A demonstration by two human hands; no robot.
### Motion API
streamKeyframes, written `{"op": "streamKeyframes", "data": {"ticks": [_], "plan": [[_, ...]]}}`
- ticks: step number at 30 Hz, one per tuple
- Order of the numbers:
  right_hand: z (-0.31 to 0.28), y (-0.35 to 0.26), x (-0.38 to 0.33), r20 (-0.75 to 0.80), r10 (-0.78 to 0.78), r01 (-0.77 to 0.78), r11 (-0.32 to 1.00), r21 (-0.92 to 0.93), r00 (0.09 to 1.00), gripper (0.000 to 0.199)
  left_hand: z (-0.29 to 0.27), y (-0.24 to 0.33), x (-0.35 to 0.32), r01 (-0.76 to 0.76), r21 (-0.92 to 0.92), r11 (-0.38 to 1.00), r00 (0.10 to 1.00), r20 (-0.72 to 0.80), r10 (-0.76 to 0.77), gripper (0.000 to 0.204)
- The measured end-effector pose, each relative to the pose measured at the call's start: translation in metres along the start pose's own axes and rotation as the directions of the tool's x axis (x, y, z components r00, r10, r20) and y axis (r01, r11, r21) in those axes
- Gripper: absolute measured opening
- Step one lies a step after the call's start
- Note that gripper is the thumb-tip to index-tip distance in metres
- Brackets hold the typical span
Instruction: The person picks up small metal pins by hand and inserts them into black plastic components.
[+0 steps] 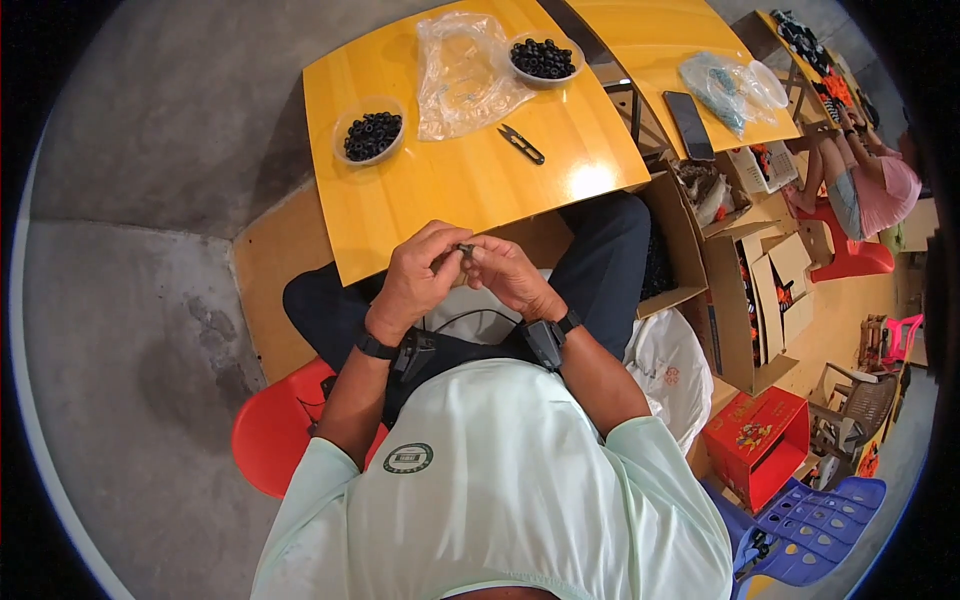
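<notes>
Pinching a small dark part (465,247) between both hands, left hand (418,268) and right hand (510,272) fingertips meeting (just below the yellow table (450,180) edge)

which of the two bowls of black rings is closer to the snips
The clear round plastic bowl of black rings at the yellow table's far right corner; the small black snips lie nearer it than the matching left bowl.

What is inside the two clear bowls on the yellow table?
Both the left bowl and the right bowl hold heaps of small black rings. Anything beneath the top layer is covered.
</notes>
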State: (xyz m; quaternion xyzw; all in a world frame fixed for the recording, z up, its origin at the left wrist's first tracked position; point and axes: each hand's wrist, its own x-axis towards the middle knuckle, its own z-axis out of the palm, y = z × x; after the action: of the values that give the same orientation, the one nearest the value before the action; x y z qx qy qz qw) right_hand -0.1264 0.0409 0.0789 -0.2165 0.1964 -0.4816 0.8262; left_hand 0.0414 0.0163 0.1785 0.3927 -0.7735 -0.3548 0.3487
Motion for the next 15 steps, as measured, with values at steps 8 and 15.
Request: {"op": "streamKeyframes", "data": {"ticks": [8,15], "plan": [[-0.0035,0.0043,0.0004,0.018,-0.009,0.009,1.0,0.012,1.0,0.021,0.0001,0.0069,0.004,-0.168,0.159,0.973,0.985,0.073,0.158,0.029],[-0.0055,0.0059,-0.0016,0.034,-0.005,0.003,0.998,0.059,0.999,0.022,0.0038,0.0047,0.0015,-0.222,0.207,0.953,0.975,0.064,0.213,0.03]]}}
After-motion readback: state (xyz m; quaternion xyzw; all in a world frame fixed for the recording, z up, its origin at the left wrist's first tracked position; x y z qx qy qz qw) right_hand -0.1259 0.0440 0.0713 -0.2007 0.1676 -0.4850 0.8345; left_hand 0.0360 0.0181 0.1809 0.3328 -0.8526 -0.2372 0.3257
